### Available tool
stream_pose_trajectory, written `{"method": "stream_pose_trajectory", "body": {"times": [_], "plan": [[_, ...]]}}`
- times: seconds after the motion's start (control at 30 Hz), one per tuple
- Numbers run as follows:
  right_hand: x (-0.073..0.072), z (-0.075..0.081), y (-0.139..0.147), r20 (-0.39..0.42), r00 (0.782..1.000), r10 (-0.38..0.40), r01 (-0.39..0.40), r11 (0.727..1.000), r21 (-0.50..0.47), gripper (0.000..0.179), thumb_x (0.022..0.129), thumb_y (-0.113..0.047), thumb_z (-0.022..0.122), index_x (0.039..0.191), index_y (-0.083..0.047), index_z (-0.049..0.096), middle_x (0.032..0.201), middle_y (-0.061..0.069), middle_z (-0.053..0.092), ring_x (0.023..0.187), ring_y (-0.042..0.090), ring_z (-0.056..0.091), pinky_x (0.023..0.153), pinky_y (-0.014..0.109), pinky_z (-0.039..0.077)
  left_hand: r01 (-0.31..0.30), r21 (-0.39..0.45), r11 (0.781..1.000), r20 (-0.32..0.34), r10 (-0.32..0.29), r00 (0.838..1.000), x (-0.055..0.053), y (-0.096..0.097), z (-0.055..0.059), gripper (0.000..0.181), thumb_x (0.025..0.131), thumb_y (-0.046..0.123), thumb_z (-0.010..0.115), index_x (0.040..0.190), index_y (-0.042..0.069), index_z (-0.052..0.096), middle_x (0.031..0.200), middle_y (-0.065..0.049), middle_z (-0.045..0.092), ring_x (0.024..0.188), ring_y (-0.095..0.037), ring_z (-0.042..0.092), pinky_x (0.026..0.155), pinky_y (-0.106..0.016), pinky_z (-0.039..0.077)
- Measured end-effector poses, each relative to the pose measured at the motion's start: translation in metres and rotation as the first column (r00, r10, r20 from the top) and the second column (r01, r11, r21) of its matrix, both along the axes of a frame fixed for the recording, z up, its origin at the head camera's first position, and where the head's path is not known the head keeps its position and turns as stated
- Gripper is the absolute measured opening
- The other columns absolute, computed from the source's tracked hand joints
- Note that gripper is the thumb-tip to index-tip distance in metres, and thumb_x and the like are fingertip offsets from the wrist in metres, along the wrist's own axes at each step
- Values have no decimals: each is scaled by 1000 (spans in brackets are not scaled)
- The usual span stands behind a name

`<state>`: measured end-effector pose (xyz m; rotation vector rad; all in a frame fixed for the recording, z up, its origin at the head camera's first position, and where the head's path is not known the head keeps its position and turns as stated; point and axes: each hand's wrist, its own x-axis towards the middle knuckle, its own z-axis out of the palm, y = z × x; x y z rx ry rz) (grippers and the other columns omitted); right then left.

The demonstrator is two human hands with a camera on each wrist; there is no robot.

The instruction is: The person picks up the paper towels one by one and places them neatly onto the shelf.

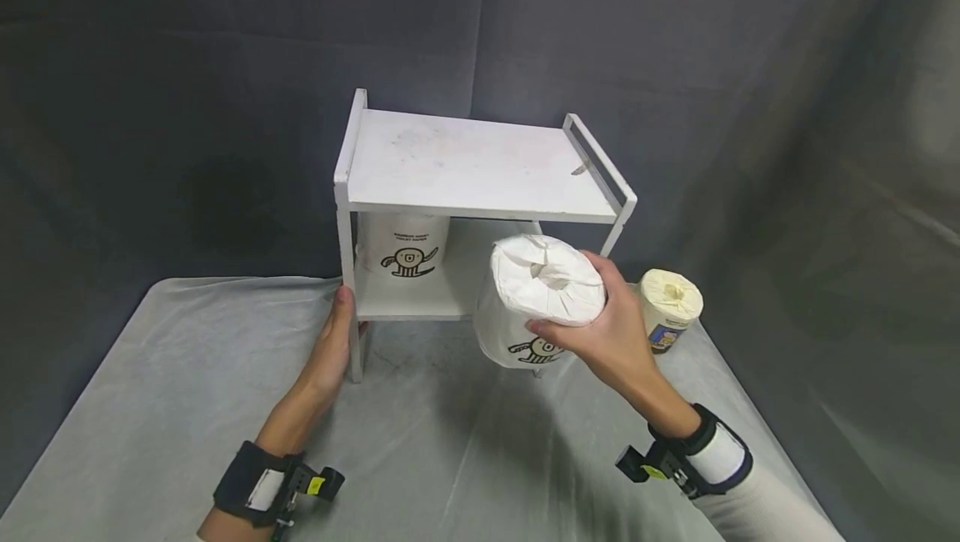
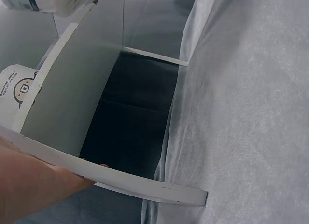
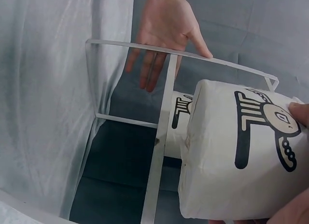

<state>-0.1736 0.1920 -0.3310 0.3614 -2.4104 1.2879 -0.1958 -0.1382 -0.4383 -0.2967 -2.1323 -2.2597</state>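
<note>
My right hand (image 1: 611,333) grips a white paper-wrapped toilet roll (image 1: 551,283) with a cartoon figure on it, thumb across the near side. The roll is tilted, its top facing me, in front of a white two-tier shelf (image 1: 480,167). In the right wrist view, the held roll (image 3: 241,151) fills the right side. My left hand (image 1: 333,350) rests against the shelf's left side; in the right wrist view, this left hand (image 3: 166,28) has fairly straight fingers along the side frame. Another white roll (image 1: 405,246) stands at the left of the lower tier.
A smaller cream-wrapped roll (image 1: 670,304) with a blue picture label stands on the table right of the shelf. Pale cloth covers the table (image 1: 420,459). Dark grey fabric (image 1: 240,108) hangs behind and along the sides. The upper tier has raised side rails (image 1: 600,154).
</note>
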Motion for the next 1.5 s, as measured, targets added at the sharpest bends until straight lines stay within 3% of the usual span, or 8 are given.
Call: {"method": "stream_pose_trajectory", "body": {"times": [0.5,0.8,1.2,1.5], "plan": [[-27,-4,-19,20,1000,-18,18,1000,5,91,66,-19,101,143,0,56,131,16,67,113,29,64,92,46,54,-3,-10,1000,15,3,1000,1,0,-1,76,112,59,9,170,15,-13,176,-13,-13,163,-29,-11,131,-63,4],[-33,-8,-27,38,998,-54,54,999,3,94,67,-25,101,145,-2,55,131,16,68,113,29,65,92,46,56,-7,-18,1000,20,8,1000,0,0,0,76,112,60,8,170,16,-13,177,-11,-14,163,-28,-11,131,-62,4],[-46,-8,-34,17,999,-36,35,999,15,96,68,-27,101,148,-2,53,131,14,67,112,28,65,91,45,55,-7,-13,1000,26,7,1000,0,0,0,75,112,58,9,170,15,-12,177,-12,-13,163,-28,-11,131,-63,4],[-58,-3,-37,61,998,-13,12,1000,22,98,72,-31,98,152,-6,48,131,14,65,112,30,64,95,48,56,-10,-9,1000,32,11,999,0,1,1,76,112,59,10,170,15,-12,177,-12,-13,163,-28,-10,131,-62,5]]}}
